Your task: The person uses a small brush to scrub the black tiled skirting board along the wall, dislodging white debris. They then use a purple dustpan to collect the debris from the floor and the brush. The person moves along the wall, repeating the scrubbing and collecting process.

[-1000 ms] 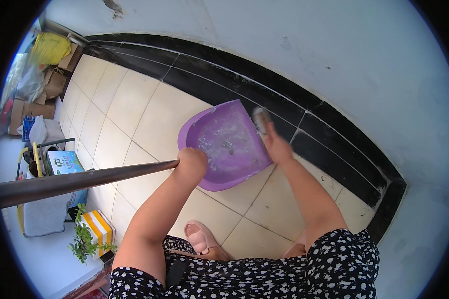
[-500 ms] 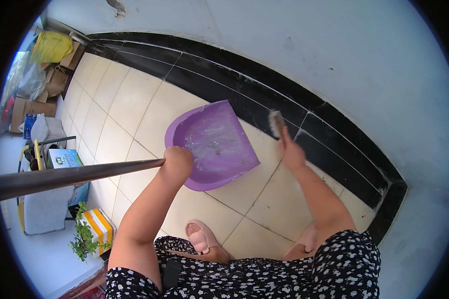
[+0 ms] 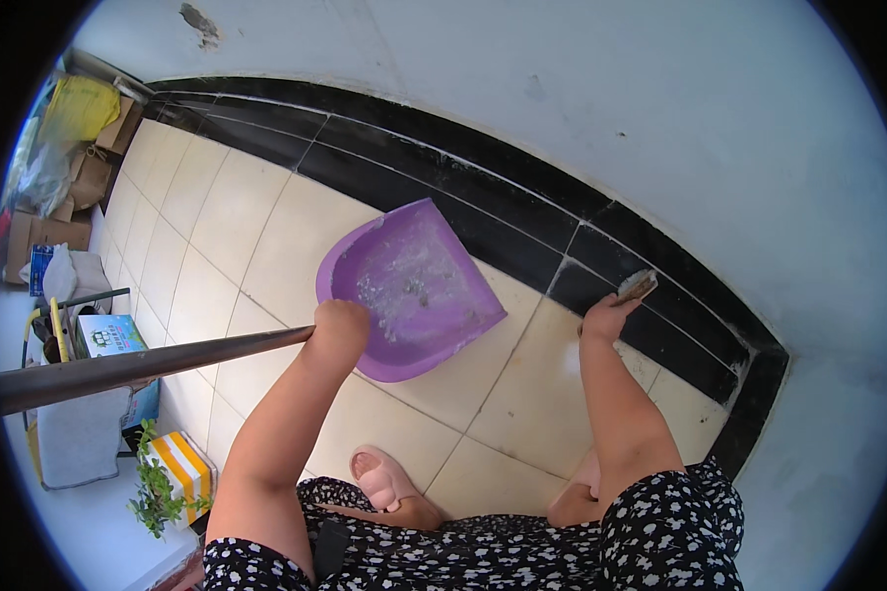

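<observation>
Our tiled floor (image 3: 522, 394) meets black skirting (image 3: 488, 229), with the purple dustpan (image 3: 419, 286) near twelve o'clock. Our left hand (image 3: 342, 327) is wrapped round a long pole (image 3: 168, 361); our right hand (image 3: 606, 317), at one o'clock, has its fingers curled on a brush (image 3: 638, 287). Brushing seems the step in hand; any stroke panward calls for a steady dustpan.
</observation>
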Demonstrator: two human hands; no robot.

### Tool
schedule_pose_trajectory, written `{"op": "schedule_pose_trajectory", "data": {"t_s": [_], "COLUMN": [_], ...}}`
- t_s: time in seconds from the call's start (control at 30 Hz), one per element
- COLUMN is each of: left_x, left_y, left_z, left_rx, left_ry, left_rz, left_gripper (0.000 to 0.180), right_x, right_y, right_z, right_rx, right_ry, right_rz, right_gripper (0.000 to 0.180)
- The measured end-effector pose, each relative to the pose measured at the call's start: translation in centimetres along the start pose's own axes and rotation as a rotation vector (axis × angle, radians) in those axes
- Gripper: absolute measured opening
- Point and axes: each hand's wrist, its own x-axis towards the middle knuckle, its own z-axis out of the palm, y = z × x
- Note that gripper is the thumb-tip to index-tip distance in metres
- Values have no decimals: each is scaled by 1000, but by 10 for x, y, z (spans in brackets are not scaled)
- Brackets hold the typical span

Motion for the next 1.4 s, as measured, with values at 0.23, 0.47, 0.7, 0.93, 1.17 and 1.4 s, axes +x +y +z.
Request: {"op": "schedule_pose_trajectory", "data": {"t_s": [0.23,0.47,0.7,0.93,1.17,1.4], "left_x": [8,9,13,24,23,23], "left_y": [1,2,14,18,20,15], "left_z": [1,2,-12,-16,-25,-19], "left_rx": [-24,10,95,126,114,46], "left_ry": [-74,-109,-304,-447,-483,-437], "left_rz": [-33,-30,-50,-33,-53,-58], "left_gripper": [13,14,14,21,24,24], "right_x": [-20,-84,-7,-20,-56,-96], "right_y": [-97,-128,-104,-88,-95,-91], "right_z": [70,74,-1,30,43,17], "right_rx": [141,-274,-604,-618,-495,-343], "right_ry": [-219,-722,-692,-678,-872,-1164], "right_rz": [318,-133,-753,-730,-798,-1087], "right_gripper": [81,85,70,65,64,57]}}
